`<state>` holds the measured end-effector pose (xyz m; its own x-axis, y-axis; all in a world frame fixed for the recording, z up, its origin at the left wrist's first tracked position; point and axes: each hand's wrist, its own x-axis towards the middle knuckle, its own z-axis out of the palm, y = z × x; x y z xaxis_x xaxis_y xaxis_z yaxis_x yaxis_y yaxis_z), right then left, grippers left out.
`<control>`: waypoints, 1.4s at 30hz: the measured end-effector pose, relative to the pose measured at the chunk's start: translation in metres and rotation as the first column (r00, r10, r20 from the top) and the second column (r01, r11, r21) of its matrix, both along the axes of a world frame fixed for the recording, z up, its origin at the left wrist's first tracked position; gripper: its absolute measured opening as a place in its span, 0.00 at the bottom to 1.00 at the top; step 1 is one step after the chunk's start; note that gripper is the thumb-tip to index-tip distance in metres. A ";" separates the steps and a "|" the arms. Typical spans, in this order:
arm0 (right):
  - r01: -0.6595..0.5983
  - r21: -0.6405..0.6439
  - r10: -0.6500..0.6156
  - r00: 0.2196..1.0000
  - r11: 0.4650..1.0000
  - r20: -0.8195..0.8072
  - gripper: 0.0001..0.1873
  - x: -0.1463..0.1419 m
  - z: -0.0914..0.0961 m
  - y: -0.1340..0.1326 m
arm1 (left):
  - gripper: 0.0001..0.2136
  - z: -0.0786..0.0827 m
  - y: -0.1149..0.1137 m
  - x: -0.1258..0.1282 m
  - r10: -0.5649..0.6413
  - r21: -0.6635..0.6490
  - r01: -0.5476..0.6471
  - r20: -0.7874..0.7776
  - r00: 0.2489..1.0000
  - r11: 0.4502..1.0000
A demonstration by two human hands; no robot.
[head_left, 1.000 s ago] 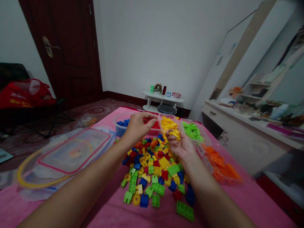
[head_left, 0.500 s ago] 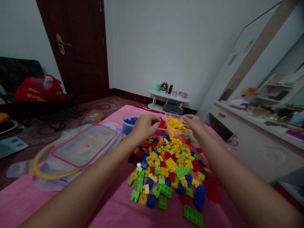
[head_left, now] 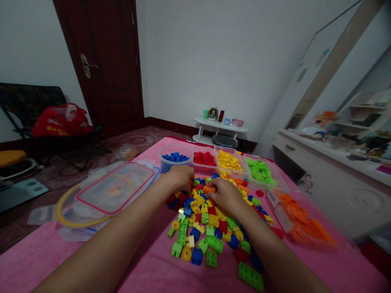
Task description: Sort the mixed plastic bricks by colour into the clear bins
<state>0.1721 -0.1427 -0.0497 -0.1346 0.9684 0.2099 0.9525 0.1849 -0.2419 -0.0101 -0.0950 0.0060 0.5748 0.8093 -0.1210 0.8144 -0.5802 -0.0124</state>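
Note:
My left hand (head_left: 182, 177) is low over the far left of a pile of toy building bricks (head_left: 210, 219). Its fingers curl down among the bricks; what they close on is hidden. My right hand (head_left: 225, 196) reaches into the middle of the pile, thumb and fingers closed around an orange brick (head_left: 208, 189). Behind the pile stand a round tub of blue bricks (head_left: 165, 163), a box of red bricks (head_left: 205, 158), a box of yellow bricks (head_left: 229, 160) and a box of green bricks (head_left: 260, 171). A box of orange bricks (head_left: 305, 221) stands at the right.
Clear lids (head_left: 114, 189), one red-rimmed, lie stacked left of the pile on the pink cloth (head_left: 143, 264). Beyond the cloth are a small white table (head_left: 220, 123) by the wall, a folding chair with a red bag (head_left: 62, 120), and a pale cabinet (head_left: 330, 183) at the right.
Both hands have come back from the boxes and down to the pile, the right one moving left as well. My right hand now grips an orange brick. The boxes are more fully visible.

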 end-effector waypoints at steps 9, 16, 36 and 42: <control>0.018 -0.096 -0.059 0.892 0.995 -0.447 0.09 0.013 0.001 -0.012 | 0.18 -0.006 0.000 0.004 0.018 0.025 -0.016 -0.058 0.998 1.000; 0.032 0.000 -0.022 0.676 0.999 -0.737 0.13 0.021 0.004 -0.007 | 0.19 -0.008 -0.001 0.004 -0.030 0.060 0.034 -0.062 0.998 0.998; -0.101 -0.305 -0.212 0.517 0.947 -0.829 0.08 -0.006 0.012 -0.021 | 0.21 -0.025 0.005 0.015 -0.219 -0.068 0.250 0.303 0.928 0.966; -0.036 -0.314 -0.254 0.504 0.949 -0.825 0.08 -0.002 0.018 -0.023 | 0.19 -0.020 0.009 0.017 -0.017 -0.224 0.188 0.599 0.801 0.956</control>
<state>0.1698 -0.1653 -0.0320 0.0781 0.9924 -0.0947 0.2651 -0.1123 -0.9577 0.0071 -0.0862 -0.0139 0.6813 0.7287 0.0697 0.5501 -0.5725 0.6081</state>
